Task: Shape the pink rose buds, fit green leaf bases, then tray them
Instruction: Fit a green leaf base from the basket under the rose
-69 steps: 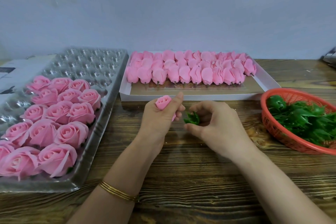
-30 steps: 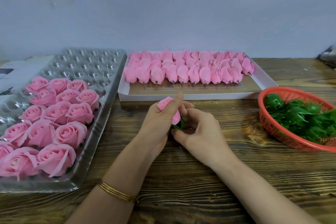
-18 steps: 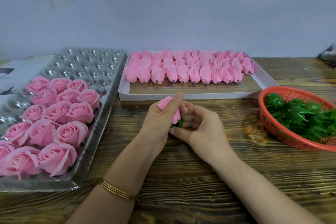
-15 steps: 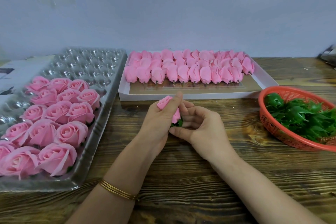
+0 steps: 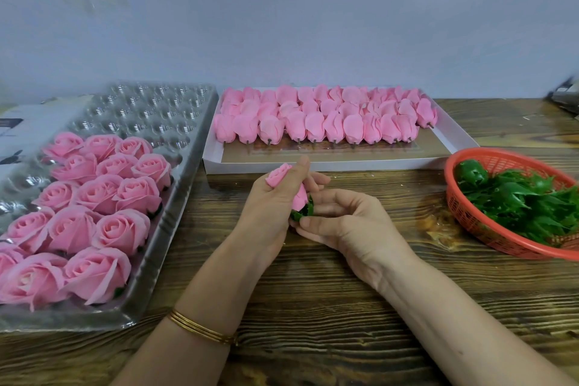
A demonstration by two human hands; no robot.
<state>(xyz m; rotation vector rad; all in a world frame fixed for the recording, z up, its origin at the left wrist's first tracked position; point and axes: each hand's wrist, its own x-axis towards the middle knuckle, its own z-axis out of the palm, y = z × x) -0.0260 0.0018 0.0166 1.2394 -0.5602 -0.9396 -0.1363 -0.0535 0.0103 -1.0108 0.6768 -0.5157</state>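
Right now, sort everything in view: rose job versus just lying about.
Job: held bud, leaf base, box of buds, clear tray, red basket of leaf bases.
Lying about: white carton beside the tray, dark object at far right.

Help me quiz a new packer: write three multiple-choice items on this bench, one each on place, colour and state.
1. Where is the basket of leaf bases? A) at the right of the table B) at its left end C) at its middle
2. What colour is that basket? A) blue B) red C) white
3. What is the left hand doing? A) lying flat B) hanging empty C) gripping a pink bud
Answers: 1 A, it sits by the right edge; 2 B, its mesh is red; 3 C, its fingers curl round the bud, the right hand pinching a green leaf base below.
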